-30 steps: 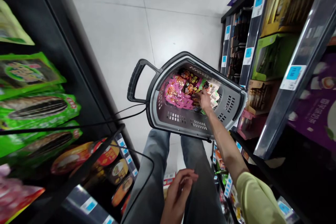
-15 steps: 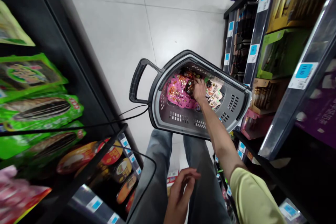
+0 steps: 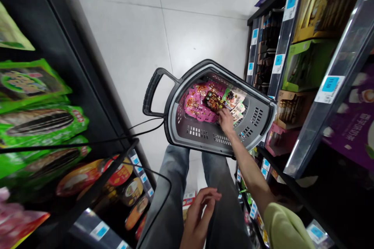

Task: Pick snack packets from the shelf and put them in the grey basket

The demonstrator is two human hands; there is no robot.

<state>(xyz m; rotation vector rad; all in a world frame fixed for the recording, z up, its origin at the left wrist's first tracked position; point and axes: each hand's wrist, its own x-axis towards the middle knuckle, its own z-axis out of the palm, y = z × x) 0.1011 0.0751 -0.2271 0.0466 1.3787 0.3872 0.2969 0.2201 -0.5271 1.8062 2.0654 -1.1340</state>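
Observation:
Inside the grey shopping basket (image 3: 191, 127), my right hand (image 3: 226, 120) is at the lower right corner of a dark snack packet (image 3: 214, 100). Its fingers are bent and close together, with their tips partly hidden, so what they pinch is unclear. Pink snack packets (image 3: 194, 104) lie beneath and left of the dark one. To the right of it are white-and-green packets (image 3: 233, 98) and several small pale packets (image 3: 238, 112). Low in front of my legs, my left hand (image 3: 201, 212) hangs with loosely curved fingers, thumb apart, holding nothing.
The basket's black handle (image 3: 152, 91) sticks out left. A thin black cable (image 3: 117, 137) crosses from the left. Shelves flank the aisle: green seed bags (image 3: 41, 120) on the left, boxed goods (image 3: 304, 66) behind price rails (image 3: 330, 85) on the right. Tiled floor (image 3: 195, 31) lies beyond the basket.
My right hand has drawn back toward me inside the basket, uncovering more of the dark packet and the packets beside it. My left hand has barely moved.

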